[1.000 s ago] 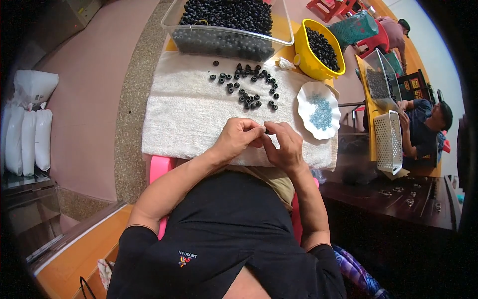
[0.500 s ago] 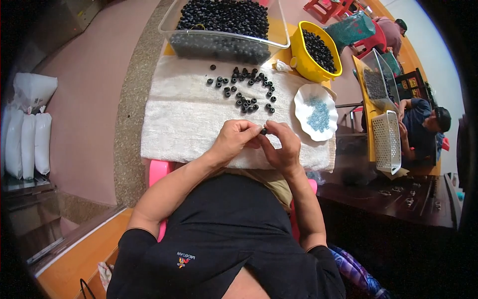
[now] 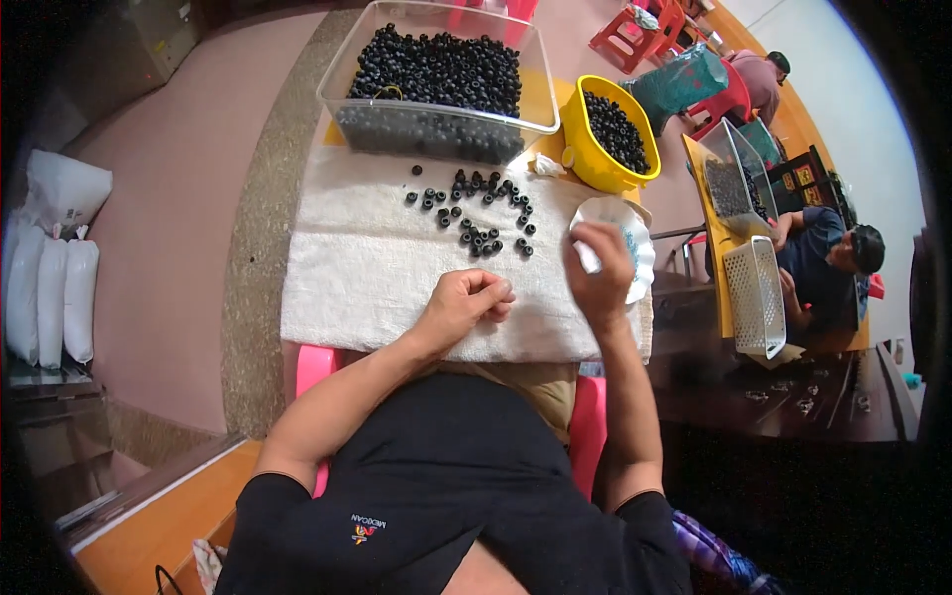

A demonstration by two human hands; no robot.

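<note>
Reads to me like a fetch-one-small-bit step: my right hand (image 3: 601, 270) is over the white scalloped dish (image 3: 647, 264) of tiny pale-blue bits (image 3: 630, 240). Next move calls for a light fingertip pinch, I'd judge. Right grip: fingers bent down, blurred, can't tell if it's got any. Left hand (image 3: 459, 309): clenched, thumb against forefinger (contents hidden, if any). Loose round black beads (image 3: 477, 238) lie beyond it on the white cloth towel (image 3: 362, 283).
</note>
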